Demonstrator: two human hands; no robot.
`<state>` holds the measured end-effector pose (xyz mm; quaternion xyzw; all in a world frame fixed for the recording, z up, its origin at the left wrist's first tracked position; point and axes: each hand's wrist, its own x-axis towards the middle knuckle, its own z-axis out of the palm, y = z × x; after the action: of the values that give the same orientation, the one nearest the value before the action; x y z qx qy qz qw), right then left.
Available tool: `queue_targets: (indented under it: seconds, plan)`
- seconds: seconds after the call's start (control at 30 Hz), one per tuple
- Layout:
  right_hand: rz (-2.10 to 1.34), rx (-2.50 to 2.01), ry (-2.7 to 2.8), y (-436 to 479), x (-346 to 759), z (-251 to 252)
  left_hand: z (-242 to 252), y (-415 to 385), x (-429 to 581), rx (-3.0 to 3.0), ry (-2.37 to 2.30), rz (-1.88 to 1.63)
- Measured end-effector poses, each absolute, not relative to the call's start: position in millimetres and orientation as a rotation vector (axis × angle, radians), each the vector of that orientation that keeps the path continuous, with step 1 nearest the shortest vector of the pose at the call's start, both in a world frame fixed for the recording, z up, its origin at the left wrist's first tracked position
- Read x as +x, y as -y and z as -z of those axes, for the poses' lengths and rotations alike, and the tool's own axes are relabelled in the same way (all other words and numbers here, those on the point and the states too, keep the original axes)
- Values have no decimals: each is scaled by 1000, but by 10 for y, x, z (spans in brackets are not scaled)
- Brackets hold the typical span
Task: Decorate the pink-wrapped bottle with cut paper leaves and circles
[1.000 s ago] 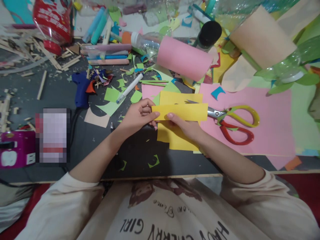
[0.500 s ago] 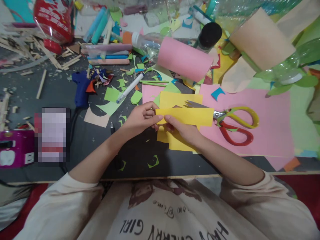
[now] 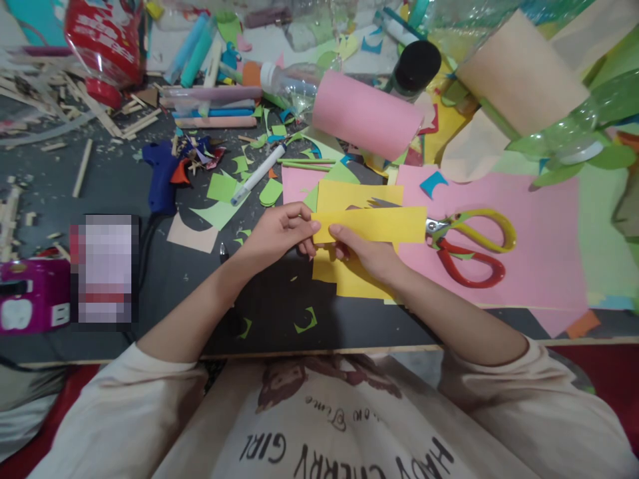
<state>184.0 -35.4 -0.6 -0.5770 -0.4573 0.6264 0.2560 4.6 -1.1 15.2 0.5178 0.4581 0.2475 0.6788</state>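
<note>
A yellow paper strip (image 3: 379,225) stretches between and beyond my hands, its long end pointing right. My left hand (image 3: 284,231) pinches its left end, thumb on top and fingers curled below. Close beside it, my right hand (image 3: 367,253) grips the strip's lower edge with the thumb over the front. Below the strip lies a larger sheet of yellow paper (image 3: 364,194) with cut edges. Scissors (image 3: 479,243) with one yellow and one red handle rest on pink paper (image 3: 544,239); the strip and yellow paper are by their blades, partly hiding them.
Behind my hands lie a pink paper-covered cylinder (image 3: 367,114), a white marker (image 3: 259,174) and green paper scraps. Left are a blue glue gun (image 3: 162,176), a blurred-out phone-like object (image 3: 104,269) and a purple box (image 3: 34,296). A red-labelled bottle (image 3: 104,50) and wooden sticks lie farther back.
The strip's right end has tilted up slightly, showing more of the yellow sheet below. Both hands keep their pinch on the strip, and the scissors stay in place.
</note>
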Motion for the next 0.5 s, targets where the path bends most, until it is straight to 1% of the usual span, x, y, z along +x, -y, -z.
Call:
queue_targets:
  seconds: [0.5]
  plan:
    - [-1728,-1534,1256,349,1837,-34,-162,16,52,1128,-1065,-569]
